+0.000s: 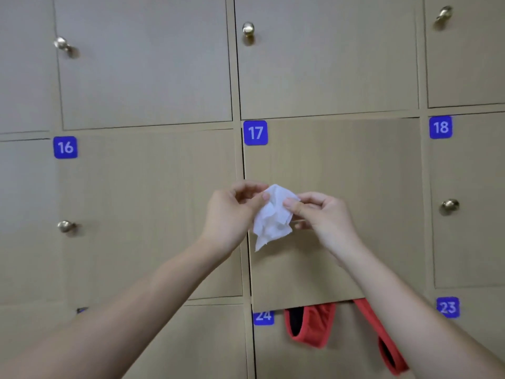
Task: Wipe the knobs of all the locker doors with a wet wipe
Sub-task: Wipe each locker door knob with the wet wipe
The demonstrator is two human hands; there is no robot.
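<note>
1. The left hand (232, 212) and right hand (325, 217) both pinch the crumpled wipe (273, 217) between them.
2. It touches no knob.
3. Knobs left (65, 226), right (450, 205) and above (248, 29) the hands seemingly await wiping.

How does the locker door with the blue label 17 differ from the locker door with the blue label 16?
The beige wooden door 17 has its lower edge standing out over label 24, so it seems ajar; the beige wooden door 16 lies flush. Red straps hang below door 17, none below door 16. The brass knob of door 16 shows; door 17's knob is hidden behind the white wet wipe. Both carry blue number labels.
</note>
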